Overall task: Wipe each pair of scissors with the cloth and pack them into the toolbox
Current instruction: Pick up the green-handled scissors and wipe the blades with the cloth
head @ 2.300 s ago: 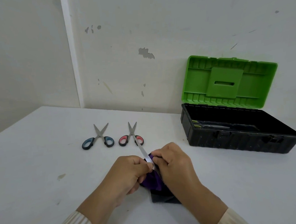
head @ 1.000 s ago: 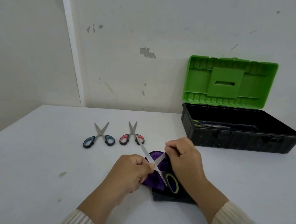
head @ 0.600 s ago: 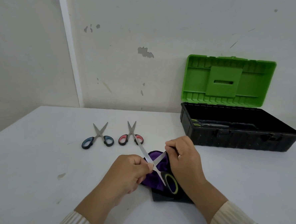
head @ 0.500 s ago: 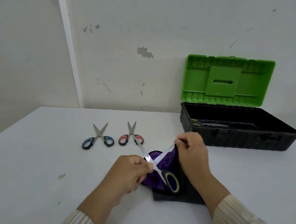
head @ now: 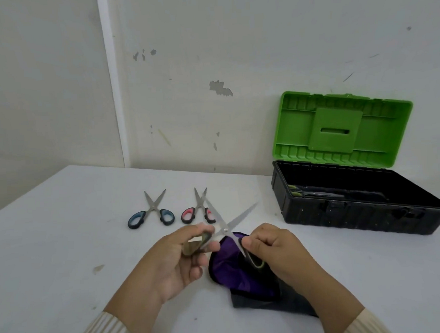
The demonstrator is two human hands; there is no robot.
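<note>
Hands [head: 178, 256] [head: 275, 248] at frame centre each grip one handle of open scissors [head: 226, 229] over cloth [head: 235, 271], toolbox [head: 358, 217] open at right.

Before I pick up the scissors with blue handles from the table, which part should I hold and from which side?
Probably best to take the blue-handled scissors by the handle loops, coming from the near side. They lie flat on the table with the loops toward the person and the slightly open blade tips pointing at the wall, so the fingers stay away from the points.
</note>
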